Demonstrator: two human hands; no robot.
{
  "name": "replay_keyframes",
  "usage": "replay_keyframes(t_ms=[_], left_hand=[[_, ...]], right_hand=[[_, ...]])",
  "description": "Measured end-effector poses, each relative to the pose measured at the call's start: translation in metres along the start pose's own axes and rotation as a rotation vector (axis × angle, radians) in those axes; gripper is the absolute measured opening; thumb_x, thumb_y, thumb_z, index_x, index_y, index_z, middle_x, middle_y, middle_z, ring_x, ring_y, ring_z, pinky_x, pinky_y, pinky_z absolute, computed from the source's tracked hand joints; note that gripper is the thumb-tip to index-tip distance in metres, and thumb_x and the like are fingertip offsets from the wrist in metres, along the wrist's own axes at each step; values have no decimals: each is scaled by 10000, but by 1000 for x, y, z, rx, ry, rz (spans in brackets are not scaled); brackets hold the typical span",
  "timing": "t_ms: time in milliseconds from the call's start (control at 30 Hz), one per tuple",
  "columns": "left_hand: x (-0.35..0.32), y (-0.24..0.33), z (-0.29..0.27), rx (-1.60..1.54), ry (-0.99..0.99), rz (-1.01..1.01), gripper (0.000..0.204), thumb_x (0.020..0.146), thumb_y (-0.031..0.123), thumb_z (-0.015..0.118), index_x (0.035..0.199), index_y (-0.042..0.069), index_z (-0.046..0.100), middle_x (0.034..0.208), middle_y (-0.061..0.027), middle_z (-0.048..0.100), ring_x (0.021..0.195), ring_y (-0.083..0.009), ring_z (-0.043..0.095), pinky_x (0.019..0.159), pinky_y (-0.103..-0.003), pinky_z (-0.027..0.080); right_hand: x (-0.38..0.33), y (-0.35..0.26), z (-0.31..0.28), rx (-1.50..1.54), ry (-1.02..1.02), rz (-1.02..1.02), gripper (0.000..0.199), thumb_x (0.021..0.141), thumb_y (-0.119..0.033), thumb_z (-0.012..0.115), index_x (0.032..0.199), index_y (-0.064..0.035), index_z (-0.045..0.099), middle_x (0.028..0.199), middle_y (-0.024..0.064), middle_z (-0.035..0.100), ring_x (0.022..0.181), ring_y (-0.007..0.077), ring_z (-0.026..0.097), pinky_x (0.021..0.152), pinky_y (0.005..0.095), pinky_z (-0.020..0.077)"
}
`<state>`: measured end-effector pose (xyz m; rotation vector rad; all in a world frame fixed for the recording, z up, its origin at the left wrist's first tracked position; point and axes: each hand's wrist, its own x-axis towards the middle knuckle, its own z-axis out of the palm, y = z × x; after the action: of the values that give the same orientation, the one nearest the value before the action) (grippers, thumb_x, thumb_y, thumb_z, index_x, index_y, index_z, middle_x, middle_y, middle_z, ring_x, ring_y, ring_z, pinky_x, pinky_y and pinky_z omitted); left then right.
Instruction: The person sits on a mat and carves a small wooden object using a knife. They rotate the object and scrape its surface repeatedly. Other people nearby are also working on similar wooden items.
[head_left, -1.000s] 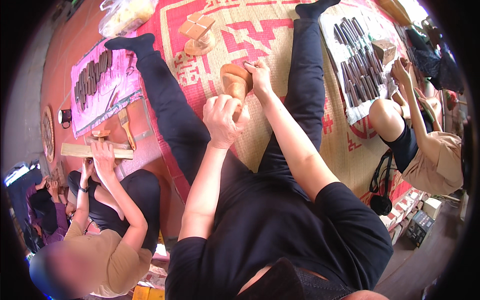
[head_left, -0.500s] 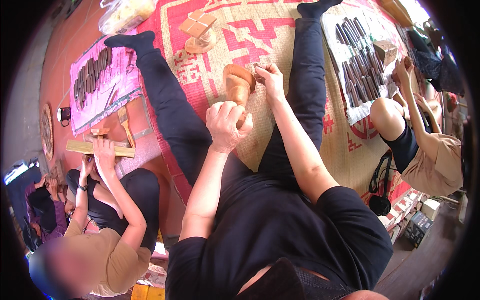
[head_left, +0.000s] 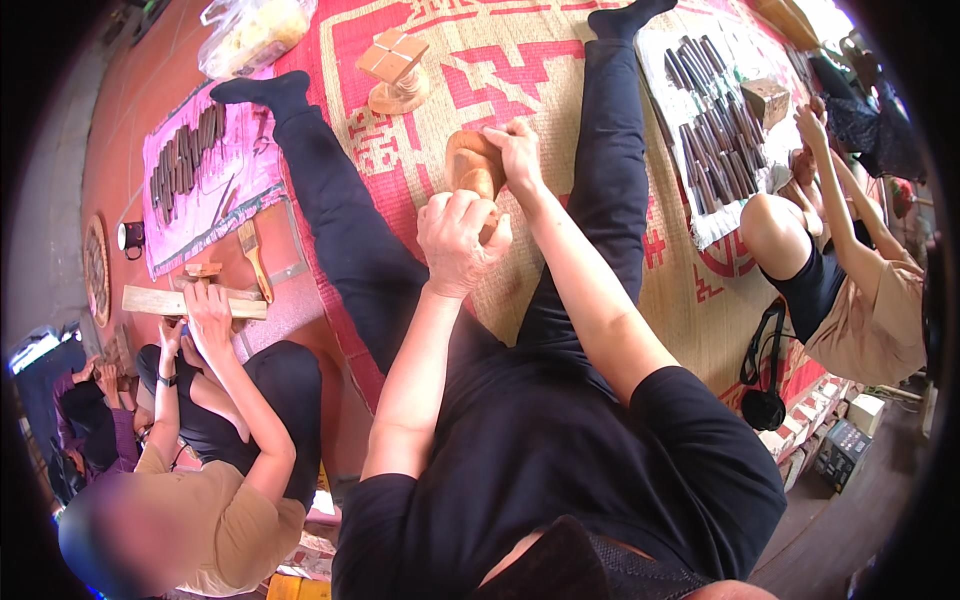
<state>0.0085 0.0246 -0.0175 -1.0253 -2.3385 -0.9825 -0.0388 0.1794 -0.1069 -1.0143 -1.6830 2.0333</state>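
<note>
A smooth brown wooden piece (head_left: 474, 172), rounded and flared at its far end and narrower toward me, is held between my legs above the mat. My left hand (head_left: 461, 241) is closed round its near, narrow end; the fingers hide most of that part. At the far end, my right hand (head_left: 517, 158) presses against the rim with its fingers drawn together. Whatever those fingers hold, if anything, is too hidden to make out. Beyond the hands, a turned wooden stand (head_left: 398, 92) carries a square block top (head_left: 392, 56) with light lines crossing it.
The red and straw mat (head_left: 500, 75) lies under my outstretched legs. Dark-handled tools (head_left: 718, 150) lie on a white cloth at right, others (head_left: 186, 160) on a pink cloth at left. Co-workers sit on both sides; the left one holds a wooden bar (head_left: 165, 301). A brush (head_left: 254, 255) lies nearby.
My right hand has moved slightly left and up, now against the wooden piece's rim. My left hand has shifted a little right. The left co-worker's wooden bar has tilted slightly.
</note>
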Motion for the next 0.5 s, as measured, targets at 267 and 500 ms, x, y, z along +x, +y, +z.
replay_keyframes(t_ms=[267, 500], left_hand=[[-6, 3, -1, 33, 9, 40, 159, 700, 244, 715, 733, 159, 585, 770, 18, 541, 763, -190, 548, 700, -352, 413], [-12, 8, -4, -3, -76, 60, 157, 674, 213, 734, 732, 156, 600, 782, 14, 564, 782, -197, 562, 731, -351, 425]], right_hand=[[-12, 2, 1, -139, -111, -165, 181, 782, -149, 736, 766, -30, 600, 755, 66, 633, 712, 139, 559, 667, 316, 458], [8, 0, -3, 354, 21, 46, 78, 802, -49, 699, 798, -26, 624, 795, 62, 671, 725, 152, 629, 714, 295, 510]])
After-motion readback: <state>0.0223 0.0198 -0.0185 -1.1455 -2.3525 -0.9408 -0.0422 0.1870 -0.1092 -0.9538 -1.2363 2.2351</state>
